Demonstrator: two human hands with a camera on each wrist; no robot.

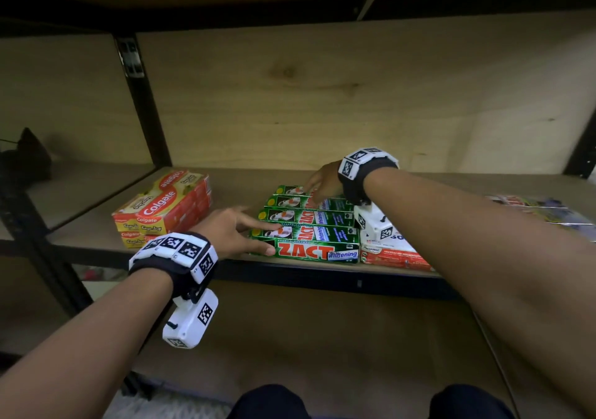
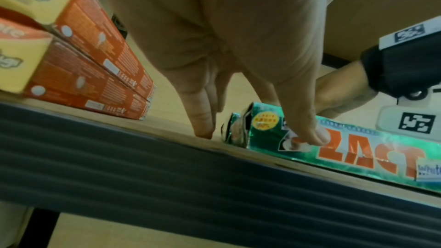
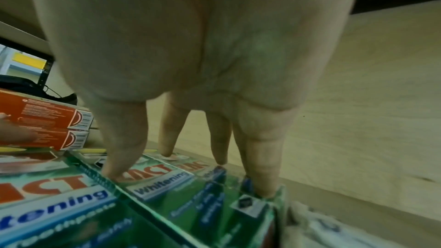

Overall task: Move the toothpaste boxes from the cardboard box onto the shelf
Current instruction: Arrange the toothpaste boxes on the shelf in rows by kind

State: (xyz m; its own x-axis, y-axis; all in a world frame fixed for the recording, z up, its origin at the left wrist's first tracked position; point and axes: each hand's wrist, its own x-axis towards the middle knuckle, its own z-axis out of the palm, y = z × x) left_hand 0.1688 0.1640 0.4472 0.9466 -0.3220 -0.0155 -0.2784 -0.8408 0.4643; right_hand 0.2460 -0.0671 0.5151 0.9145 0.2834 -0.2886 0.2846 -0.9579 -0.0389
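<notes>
Several green ZACT toothpaste boxes point(image 1: 309, 225) lie side by side on the wooden shelf point(image 1: 232, 183), near its front edge. My left hand point(image 1: 254, 234) is at their left end: the thumb presses the front face of the front box point(image 2: 358, 154) and a straight finger lies on top. In the left wrist view, one fingertip of the left hand point(image 2: 238, 54) touches the shelf board beside the box end. My right hand point(image 1: 317, 186) reaches over the rear boxes, straight fingers touching their tops point(image 3: 167, 182). The cardboard box is out of view.
Stacked red and yellow Colgate boxes point(image 1: 164, 212) sit left of the green row. Red and white boxes point(image 1: 393, 254) lie to its right, with flat packets point(image 1: 541, 209) further right. A black upright post point(image 1: 142, 102) stands at the back left. Another shelf hangs overhead.
</notes>
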